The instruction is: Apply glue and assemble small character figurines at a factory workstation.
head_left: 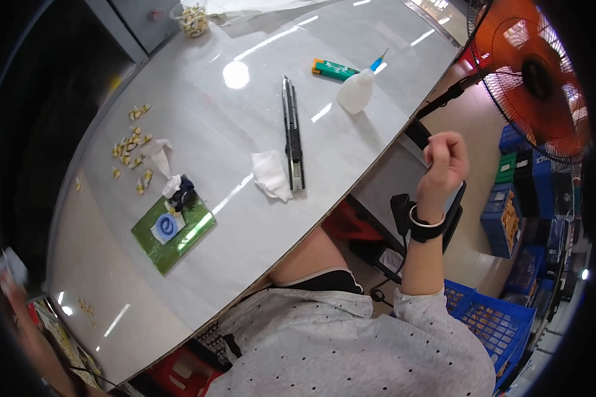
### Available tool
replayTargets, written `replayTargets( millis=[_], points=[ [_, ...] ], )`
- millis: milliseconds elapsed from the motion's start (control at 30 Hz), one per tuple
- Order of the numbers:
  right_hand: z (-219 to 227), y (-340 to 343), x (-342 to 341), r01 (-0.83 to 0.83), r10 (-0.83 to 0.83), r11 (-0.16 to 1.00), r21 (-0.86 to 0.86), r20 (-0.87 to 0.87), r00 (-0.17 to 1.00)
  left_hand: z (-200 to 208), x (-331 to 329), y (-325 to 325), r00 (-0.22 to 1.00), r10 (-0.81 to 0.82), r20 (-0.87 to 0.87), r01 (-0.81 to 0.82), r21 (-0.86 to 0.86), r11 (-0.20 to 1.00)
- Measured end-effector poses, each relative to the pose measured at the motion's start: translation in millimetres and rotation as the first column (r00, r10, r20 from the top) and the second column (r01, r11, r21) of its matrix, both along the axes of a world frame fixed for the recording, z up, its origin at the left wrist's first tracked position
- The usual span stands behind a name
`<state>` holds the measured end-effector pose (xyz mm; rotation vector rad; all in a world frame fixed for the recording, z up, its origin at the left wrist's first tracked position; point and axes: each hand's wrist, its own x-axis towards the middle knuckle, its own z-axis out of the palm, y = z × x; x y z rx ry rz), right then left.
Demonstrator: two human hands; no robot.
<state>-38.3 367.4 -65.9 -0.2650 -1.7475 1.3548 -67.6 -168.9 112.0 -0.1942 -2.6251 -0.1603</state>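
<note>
My right hand (pixel 446 160) is raised beyond the table's right edge, its fingers curled in and nothing visible in them. A dark band and a pale bracelet circle that wrist. At the far left rim, my left hand (pixel 6 278) is dim and blurred, closed on a pale whitish object (pixel 14 266). On the table lie a black and silver utility knife (pixel 292 139) and a folded white tissue (pixel 270 176). A green square plate (pixel 191 241) bears a white patch with a blue swirl (pixel 167 226). A dark crumpled lump (pixel 184 192) sits at its far edge.
A white squeeze bottle (pixel 356 92) with a blue needle tip stands near a green-and-orange item (pixel 334 69). Small yellow-white pieces (pixel 131 145) lie scattered at left; a clear cup (pixel 193 21) holds more. An orange fan (pixel 533 73) and blue crates (pixel 502 221) are at right.
</note>
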Motion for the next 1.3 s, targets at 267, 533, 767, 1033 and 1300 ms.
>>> replayTargets(
  millis=[267, 533, 767, 1033, 1300],
  points=[
    [40.5, -67.5, -56.8, -0.083, -0.033, 0.874, 0.478, 0.229, 0.973, -88.3, 79.9, 163.8, 0.170, -0.983, -0.069, -0.288, 0.950, -0.116],
    [63.2, -170.1, 37.6, -0.589, 0.923, -0.024, -0.808, -0.245, 0.297, -133.5, 68.1, 175.2, 0.295, -0.955, -0.033, -0.320, 0.938, -0.131],
    [52.0, -176.7, 36.5, -0.675, 0.890, 0.197, -0.711, -0.158, 0.427, -122.8, 71.8, 186.4, 0.575, -0.809, -0.122, -0.536, 0.690, -0.485],
    [45.5, -182.7, 27.5, -0.621, 0.793, 0.321, -0.716, -0.155, 0.589, -141.5, 68.2, 177.3, 0.590, -0.780, -0.209, -0.371, 0.788, -0.492],
    [47.2, -189.7, 19.4, -0.695, 0.818, 0.426, -0.579, -0.082, 0.570, -122.5, 71.2, 180.3, 0.600, -0.793, -0.104, -0.572, 0.637, -0.517]
  ],
)
